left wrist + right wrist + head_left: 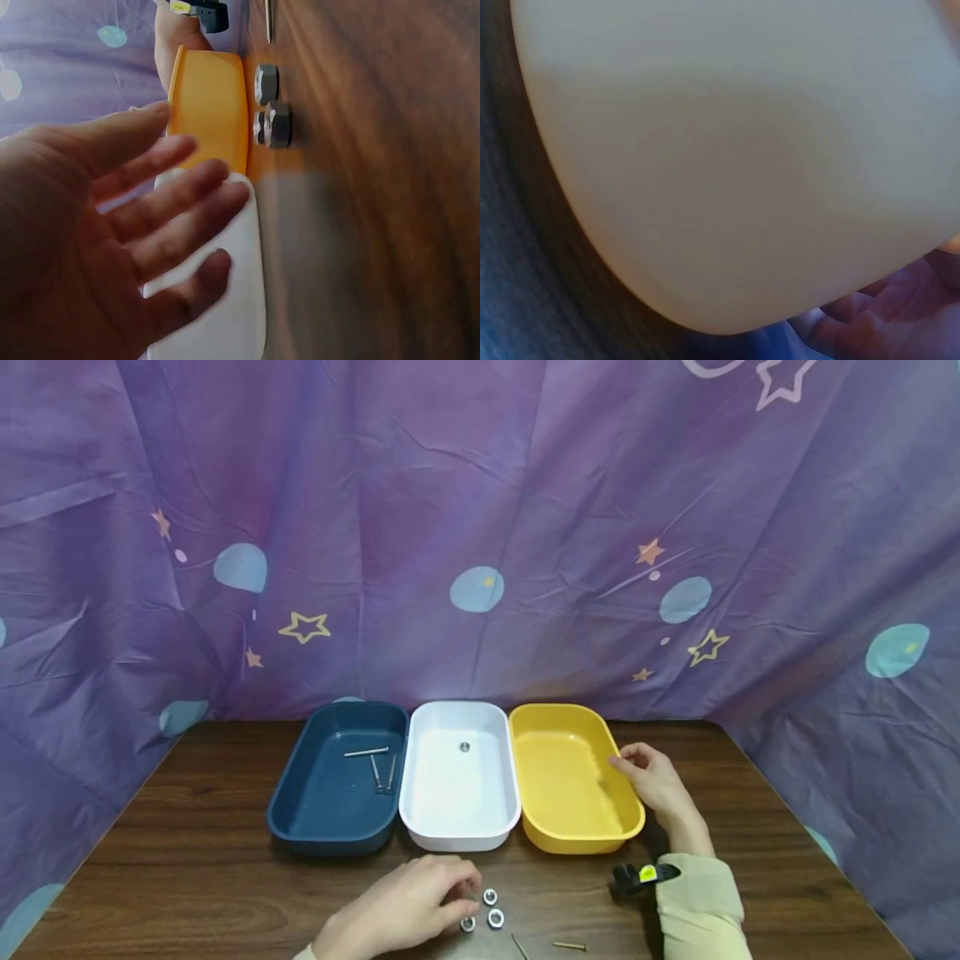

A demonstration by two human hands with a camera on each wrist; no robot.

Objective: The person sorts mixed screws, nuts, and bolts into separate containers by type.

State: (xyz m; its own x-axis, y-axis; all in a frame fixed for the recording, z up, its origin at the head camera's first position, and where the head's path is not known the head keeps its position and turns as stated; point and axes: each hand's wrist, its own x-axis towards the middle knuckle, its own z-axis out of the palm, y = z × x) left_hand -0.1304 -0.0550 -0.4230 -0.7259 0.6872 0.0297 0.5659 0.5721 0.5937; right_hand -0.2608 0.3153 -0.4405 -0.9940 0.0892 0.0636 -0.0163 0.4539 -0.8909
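Note:
Three metal nuts lie close together on the wooden table near its front edge. My left hand hovers just left of them, fingers spread and relaxed, holding nothing; the left wrist view shows the left hand with its palm bare and two of the nuts beyond the fingertips. My right hand holds the right rim of the empty yellow tray. In the right wrist view the yellow tray's wall fills the frame, with fingers at the bottom right.
A dark blue tray with three bolts stands left of a white tray that holds one nut. Two thin screws lie at the table's front edge. A purple cloth hangs behind and at both sides.

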